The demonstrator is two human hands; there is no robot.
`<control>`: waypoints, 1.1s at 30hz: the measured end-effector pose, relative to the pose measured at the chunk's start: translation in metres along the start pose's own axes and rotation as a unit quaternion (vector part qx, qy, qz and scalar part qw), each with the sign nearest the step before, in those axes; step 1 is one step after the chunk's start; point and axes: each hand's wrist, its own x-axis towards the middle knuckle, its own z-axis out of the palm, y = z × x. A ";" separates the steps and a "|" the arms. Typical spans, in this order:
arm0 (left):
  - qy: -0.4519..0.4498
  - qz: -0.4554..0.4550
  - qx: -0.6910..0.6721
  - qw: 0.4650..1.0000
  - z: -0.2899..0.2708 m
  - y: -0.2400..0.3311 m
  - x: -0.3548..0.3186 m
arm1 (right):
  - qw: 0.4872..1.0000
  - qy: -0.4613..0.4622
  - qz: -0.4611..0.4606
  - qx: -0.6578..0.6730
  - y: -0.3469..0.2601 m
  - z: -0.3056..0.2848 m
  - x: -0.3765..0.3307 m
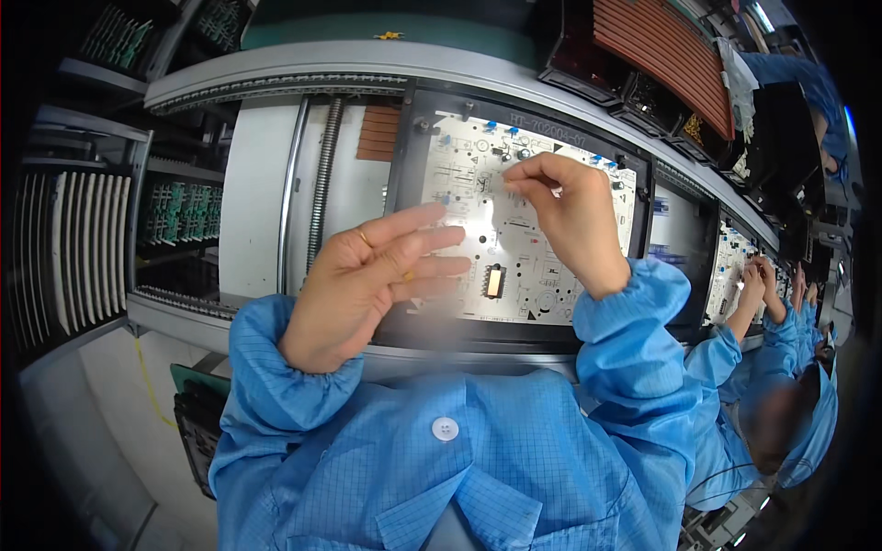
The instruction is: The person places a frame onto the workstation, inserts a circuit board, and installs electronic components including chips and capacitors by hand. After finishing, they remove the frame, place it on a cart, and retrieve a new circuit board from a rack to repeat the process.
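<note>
A white printed circuit board (514,262) lies in a black carrier frame (413,174) on the conveyor in front of me. My right hand (570,216) hovers over the board's upper middle, thumb and forefinger pinched together at the tips; whether a small part is between them I cannot tell. My left hand (372,280) is raised just left of the board with its fingers stretched out and apart. Something small and yellowish shows between its fingers, too small to identify. Both arms wear blue anti-static sleeves.
The conveyor line (276,87) curves from left to right. Racks with green circuit boards (179,211) stand at the left. To my right a person in blue (781,404) works with both hands on another board (730,266). More black carriers (661,55) sit behind.
</note>
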 end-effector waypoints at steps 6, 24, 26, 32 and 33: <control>0.038 0.011 0.019 0.999 -0.020 -0.002 -0.005 | 0.990 0.016 -0.093 -0.106 0.005 0.014 0.015; 0.036 0.009 -0.017 0.999 -0.012 -0.013 0.001 | 0.987 0.008 -0.090 -0.133 0.008 0.017 0.011; 0.037 0.022 -0.002 0.999 -0.007 -0.016 0.002 | 0.986 0.018 -0.106 -0.128 0.010 0.014 0.008; 0.041 -0.014 -0.010 0.999 0.003 -0.030 0.002 | 0.991 -0.097 -0.056 0.066 -0.043 0.002 -0.029; 0.013 -0.035 -0.017 0.999 0.004 -0.030 0.003 | 0.992 -0.090 -0.073 0.058 -0.048 0.005 -0.040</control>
